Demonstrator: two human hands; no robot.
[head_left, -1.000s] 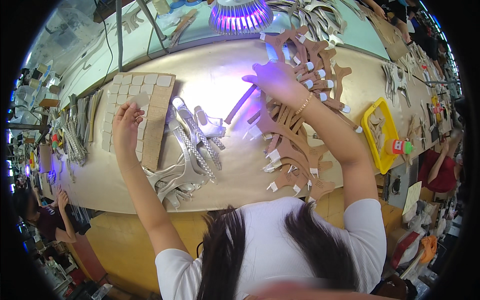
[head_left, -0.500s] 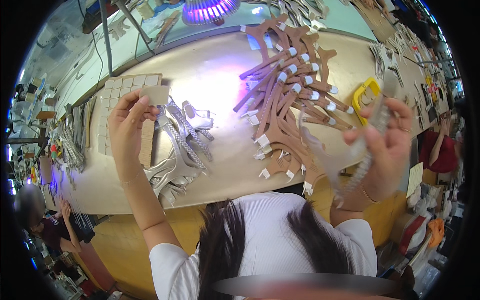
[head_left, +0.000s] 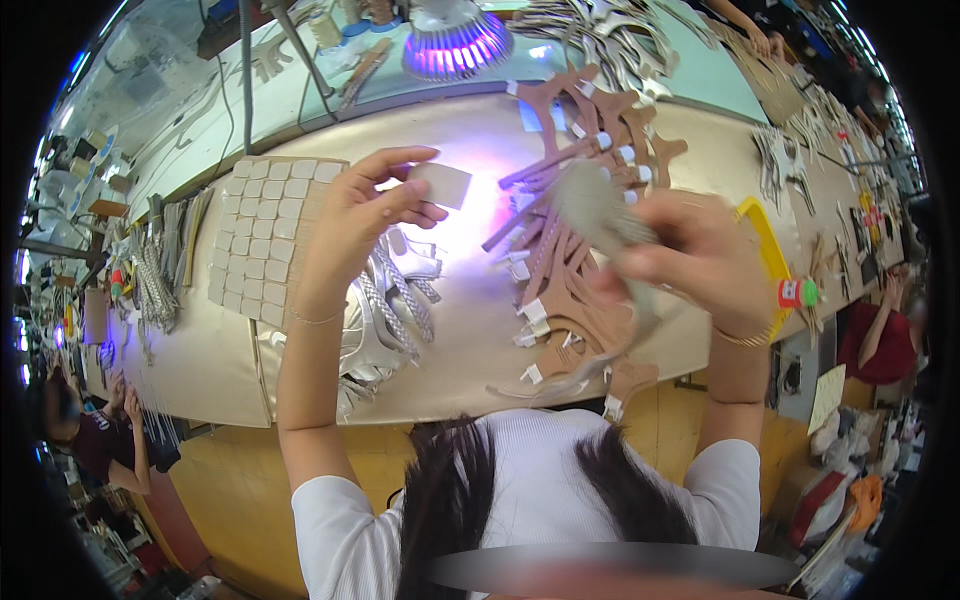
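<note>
Pinched between the thumb and fingers of my left hand (head_left: 365, 205) is a small beige rectangular patch (head_left: 447, 187), held up beside the lamp's bright glow. My right hand (head_left: 695, 255) is closed on a grey, partly braided shoe strap (head_left: 592, 205), smeared by motion; its thin end trails down toward the table's front edge. Below my left hand lies a pile of silver braided straps (head_left: 400, 300). A heap of brown strap pieces (head_left: 575, 290) with white tabs spreads beneath the strap in my right hand. Left of my left hand is a sheet with rows of pale patches (head_left: 262, 240).
A lamp with purple light (head_left: 457, 52) hangs over the table's far side. A yellow frame-like holder (head_left: 765, 245) and a small green-capped bottle (head_left: 797, 293) are just right of my right hand. Bundled cords (head_left: 155, 270) lie at left. Other people work on both sides.
My left hand has moved right with the patch, away from the sheet and toward the lamp's glow. My right hand has swung left with the strap, over the brown heap.
</note>
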